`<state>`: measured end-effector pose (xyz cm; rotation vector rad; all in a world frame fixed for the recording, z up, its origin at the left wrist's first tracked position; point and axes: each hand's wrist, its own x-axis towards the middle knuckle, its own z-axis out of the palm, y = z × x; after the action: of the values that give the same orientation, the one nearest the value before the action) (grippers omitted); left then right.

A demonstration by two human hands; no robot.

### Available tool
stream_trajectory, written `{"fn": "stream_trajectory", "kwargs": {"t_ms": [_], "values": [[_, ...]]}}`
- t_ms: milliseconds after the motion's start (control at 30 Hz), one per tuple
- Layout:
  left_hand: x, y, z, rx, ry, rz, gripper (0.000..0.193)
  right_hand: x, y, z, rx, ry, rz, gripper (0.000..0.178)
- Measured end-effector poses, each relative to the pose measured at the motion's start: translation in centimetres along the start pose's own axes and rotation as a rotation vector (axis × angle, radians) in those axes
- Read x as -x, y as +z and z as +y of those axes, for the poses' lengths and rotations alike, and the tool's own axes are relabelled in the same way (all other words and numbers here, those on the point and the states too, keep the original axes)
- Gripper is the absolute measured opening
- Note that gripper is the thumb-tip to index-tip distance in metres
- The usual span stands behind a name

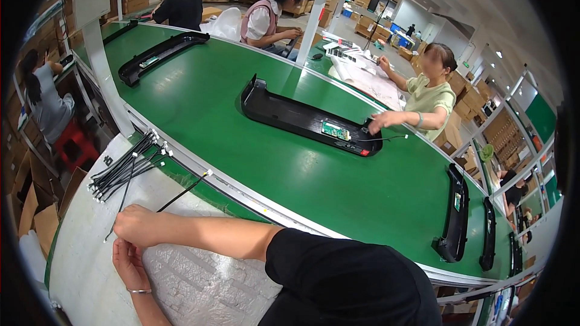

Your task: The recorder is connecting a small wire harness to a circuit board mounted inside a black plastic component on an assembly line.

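Observation:
My right hand (139, 227) is closed in a fist around a thin black cable (175, 198), at the left end of the work surface. One end of this cable, with a white plug, stretches to the conveyor's edge. Another thin dark strand comes out on the fist's left side. Just below, my left hand (128, 264), with a bracelet at the wrist, has its fingers curled up against the right hand. What lies between its fingertips is hidden. Beyond my hands, a bundle of black cables (124, 172) with white plugs rests on the pale work surface (78, 259).
A green conveyor belt (199, 108) runs past, carrying several long black housings. One housing (290, 118) holds a green circuit board (335, 130); a co-worker's hand (386, 121) reaches to it. A white post (106, 78) stands behind the cable bundle. Other people sit across the belt.

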<state>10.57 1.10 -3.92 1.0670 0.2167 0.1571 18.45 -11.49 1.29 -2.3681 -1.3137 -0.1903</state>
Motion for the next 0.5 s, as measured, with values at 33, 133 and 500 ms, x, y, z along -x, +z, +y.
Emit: {"fn": "stream_trajectory", "kwargs": {"t_ms": [33, 133, 500], "values": [[-0.3, 0.3, -0.1, -0.026, 0.046, -0.011, 0.015, -0.2, -0.3, 0.2, 0.01, -0.02, -0.015, 0.016], [-0.1, -0.2, -0.3, -0.059, 0.003, 0.028, 0.016, 0.5, 0.3, -0.1, -0.002, -0.059, 0.138, 0.01], [-0.3, 0.1, -0.3, -0.063, 0.031, -0.024, 0.021, 0.3, -0.4, -0.1, -0.016, -0.041, 0.049, 0.008]]}}
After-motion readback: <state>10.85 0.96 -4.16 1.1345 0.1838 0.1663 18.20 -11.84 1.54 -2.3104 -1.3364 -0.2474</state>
